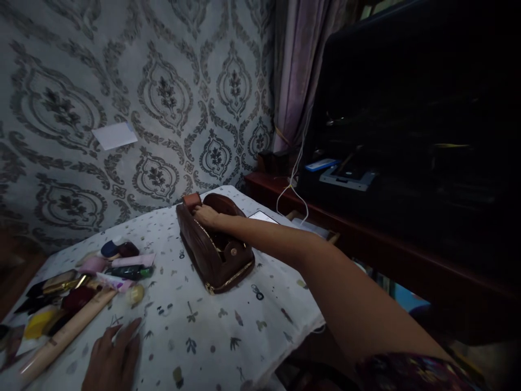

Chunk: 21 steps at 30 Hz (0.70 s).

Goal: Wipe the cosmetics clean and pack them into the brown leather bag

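A brown makeup bag (226, 271) with a gold zip stands unzipped on the patterned tablecloth. Into its opening, near the far end, reaches my right hand (207, 216); the bag hides most of the fingers, so what they hold, if anything, does not show. My left hand (112, 353) rests on the cloth at the lower left, fingers apart and holding nothing. Beside it lies a heap of cosmetics: a long beige tube (67, 331), a pink tube (132, 260), a dark tube with a green cap (129, 271) and a small round pot (135, 294).
Behind the bag is a phone or tablet (262, 217) with a lit screen. White cables (293, 179) hang at the right, by a dark wooden desk (264, 187). A large black screen or case (407, 108) fills the right side. A patterned wall (163, 136) borders the table.
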Motion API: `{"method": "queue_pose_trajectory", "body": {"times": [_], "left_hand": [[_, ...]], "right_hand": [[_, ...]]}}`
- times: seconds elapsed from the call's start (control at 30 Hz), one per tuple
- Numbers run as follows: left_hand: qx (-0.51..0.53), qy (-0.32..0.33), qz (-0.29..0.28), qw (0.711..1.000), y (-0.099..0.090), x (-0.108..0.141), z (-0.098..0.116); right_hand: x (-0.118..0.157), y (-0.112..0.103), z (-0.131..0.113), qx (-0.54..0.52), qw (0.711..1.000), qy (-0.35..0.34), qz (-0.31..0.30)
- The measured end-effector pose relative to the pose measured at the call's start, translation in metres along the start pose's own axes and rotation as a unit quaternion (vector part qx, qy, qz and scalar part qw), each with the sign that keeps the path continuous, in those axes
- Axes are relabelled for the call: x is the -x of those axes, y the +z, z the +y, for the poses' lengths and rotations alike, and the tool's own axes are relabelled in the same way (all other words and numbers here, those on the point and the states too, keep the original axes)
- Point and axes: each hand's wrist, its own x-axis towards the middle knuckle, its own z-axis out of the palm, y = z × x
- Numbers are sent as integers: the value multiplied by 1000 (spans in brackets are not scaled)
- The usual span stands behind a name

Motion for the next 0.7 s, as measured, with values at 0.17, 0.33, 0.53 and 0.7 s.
{"method": "queue_pose_trajectory", "body": {"times": [0.17,0.33,0.53,0.7], "left_hand": [[-2,1,-22,1000,5,2,-9],[-5,8,-22,1000,6,3,-10],[-9,23,-23,999,8,5,-12],[6,-3,-15,1000,7,5,-10]], "right_hand": [[10,-7,7,7,1000,13,-24],[7,-11,1,6,998,49,-42],[-6,5,-4,-14,993,93,-66],[-10,11,-4,-40,987,134,-76]]}}
